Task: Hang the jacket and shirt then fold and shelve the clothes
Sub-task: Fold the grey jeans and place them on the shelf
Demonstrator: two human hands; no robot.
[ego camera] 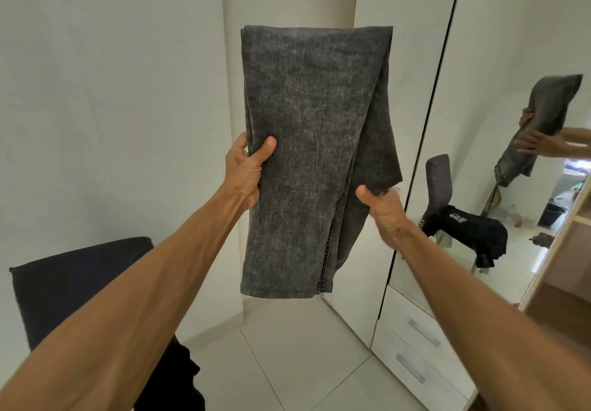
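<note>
Holding folded charcoal washed-denim jeans (313,155), long axis vertical; left hand (244,171), right hand (385,211) fingers (267,148) clamping edges; right nearer wooden shelf (569,298).

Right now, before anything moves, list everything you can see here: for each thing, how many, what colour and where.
jeans: one, grey, folded, held up in the centre
chair: one, dark grey, lower left
clothes: one heap, black, below the chair's back
mirror: one, tall, right; it reflects the jeans and hands
drawers: two, white with silver handles, under the mirror
shelf: one, light wood, far right
floor: white tiles, bottom
left hand: one, grips the jeans' left edge
right hand: one, grips the jeans' right side, lower down
</note>
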